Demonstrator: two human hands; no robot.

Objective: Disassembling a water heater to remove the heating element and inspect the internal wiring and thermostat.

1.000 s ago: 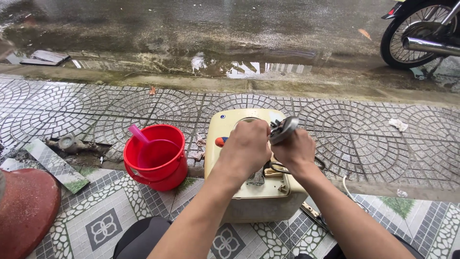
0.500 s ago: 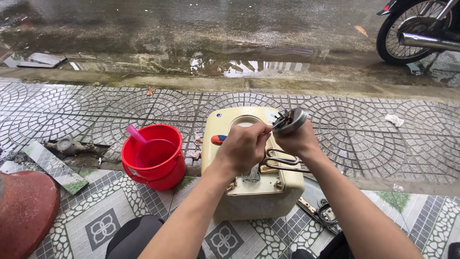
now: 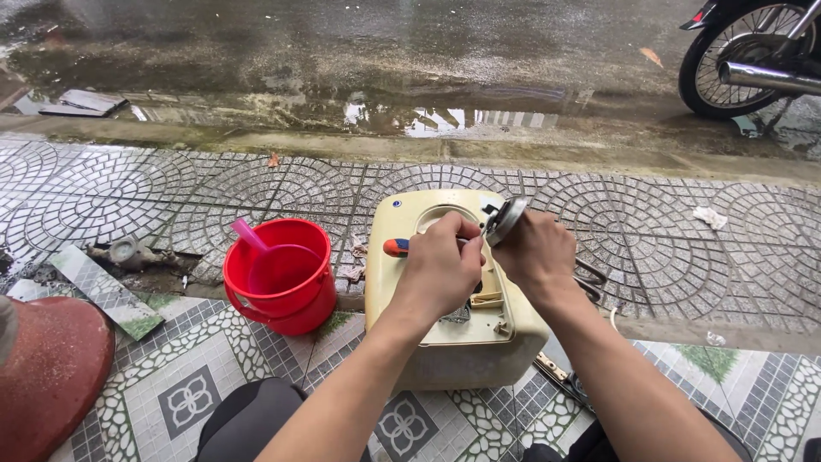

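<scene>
We look down at a wet tiled pavement (image 3: 658,248) by a flooded road. A cream boxy water heater (image 3: 453,342) lies on the tiles in front of us, its round opening facing up. Our left hand (image 3: 440,269) is closed around a screwdriver (image 3: 398,248) with a red and blue handle, the handle sticking out to the left of the fist above the heater's top face. Our right hand (image 3: 534,252) is curled tight about a round metal flange (image 3: 505,220), held tilted on edge just above the heater's far right corner; the two hands nearly touch at the flange. Bent metal heating coils (image 3: 592,281) show past the right wrist, hanging off the heater's right side. We cannot tell whether the screwdriver tip meets the flange, since the fingers cover it. Left of the heater, just beside it, stands a red bucket (image 3: 286,278) with a pink scoop (image 3: 256,248) inside, its handle pointing up and left. A dark red rounded object (image 3: 47,376) sits at the far left edge. A broken tile slab (image 3: 98,287) lies near the bucket's left. A motorbike wheel (image 3: 753,56) shows at the upper right, well apart from the hands.
</scene>
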